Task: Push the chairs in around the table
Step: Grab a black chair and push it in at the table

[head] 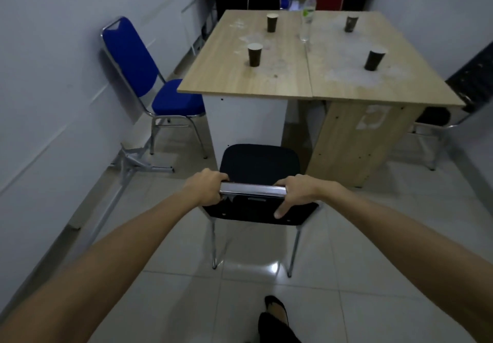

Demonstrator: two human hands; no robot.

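Five chairs (260, 166); four dark cups (255, 54); one bottle (307, 17); two joined tables (250, 76).

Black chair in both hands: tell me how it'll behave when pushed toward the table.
The black chair probably slides easily: thin metal legs on glossy tile. Held high by the left hand and right hand, it may tip forward if a leg catches.

Open tiled floor (346, 276) behind and right of black chair (260, 164). Ahead, blocked by white table panel (248, 121) and wooden panel (354, 140), with a narrow gap between. Left side crowded by blue chair (149, 81), wall (48, 76) and a fallen metal frame (133, 164).
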